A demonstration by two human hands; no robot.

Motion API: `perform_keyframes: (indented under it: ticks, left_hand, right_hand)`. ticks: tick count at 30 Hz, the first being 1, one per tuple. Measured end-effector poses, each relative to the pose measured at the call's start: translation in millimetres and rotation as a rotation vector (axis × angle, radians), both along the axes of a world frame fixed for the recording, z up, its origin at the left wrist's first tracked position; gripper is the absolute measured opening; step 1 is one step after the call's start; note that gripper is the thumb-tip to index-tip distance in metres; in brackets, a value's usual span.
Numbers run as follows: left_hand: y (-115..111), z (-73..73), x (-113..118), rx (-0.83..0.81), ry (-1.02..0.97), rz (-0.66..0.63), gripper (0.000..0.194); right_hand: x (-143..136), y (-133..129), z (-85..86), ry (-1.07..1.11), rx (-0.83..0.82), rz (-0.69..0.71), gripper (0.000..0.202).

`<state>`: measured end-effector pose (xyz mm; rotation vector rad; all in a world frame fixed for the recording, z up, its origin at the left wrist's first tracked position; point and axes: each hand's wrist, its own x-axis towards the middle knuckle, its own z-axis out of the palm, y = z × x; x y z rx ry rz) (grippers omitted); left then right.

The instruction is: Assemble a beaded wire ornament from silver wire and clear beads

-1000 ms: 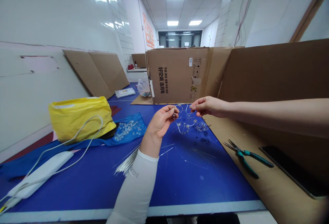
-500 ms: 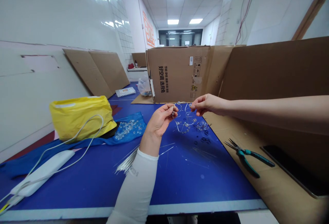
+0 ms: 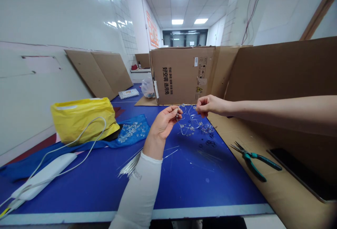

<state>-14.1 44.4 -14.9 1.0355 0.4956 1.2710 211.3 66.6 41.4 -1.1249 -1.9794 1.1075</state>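
Observation:
A bent silvery wire piece with clear beads (image 3: pixel 191 128) is held up above the blue tabletop, its loops forming a rough ring. My left hand (image 3: pixel 165 120) pinches its left side between thumb and fingers, close to one bead. At the upper right of the piece, my right hand (image 3: pixel 207 106) is closed with curled fingertips against the wire; the exact grip point is hidden. Behind and below the piece lie small dark rings (image 3: pixel 210 143) and a tangle of beaded wire bits. Loose straight wires (image 3: pixel 130 165) rest beside my left forearm.
Long-nose pliers (image 3: pixel 252 157) and a dark phone (image 3: pixel 300 174) lie on cardboard at right. Clear beads (image 3: pixel 131 130) sit on blue cloth beside a yellow bag (image 3: pixel 84 120). A white power strip (image 3: pixel 47 176) with cable lies left. A cardboard box (image 3: pixel 184 78) stands behind.
My right hand has shifted slightly, its fingers curling in more at the wire's right side. The right part of the wire has moved a little; my left hand stays put.

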Motion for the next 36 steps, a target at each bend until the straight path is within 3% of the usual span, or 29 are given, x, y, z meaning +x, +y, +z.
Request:
perform_keyframes:
  ticks: [5,13,36]
  left_hand:
    - [-0.3,0.4,0.2,0.004,0.004,-0.004,0.004]
    - [0.1,1.2,-4.7,0.012,0.0,0.0,0.005]
    - [0.3,0.4,-3.3,0.01,0.008,-0.008,0.005]
  right_hand:
    - [-1.5,1.6,-1.5,0.001,0.015,-0.03,0.024]
    - [7.6,-5.9,7.1,0.018,-0.184,0.053,0.015]
    - [12.6,-1.7,12.6,-0.064,-0.141,0.119,0.014]
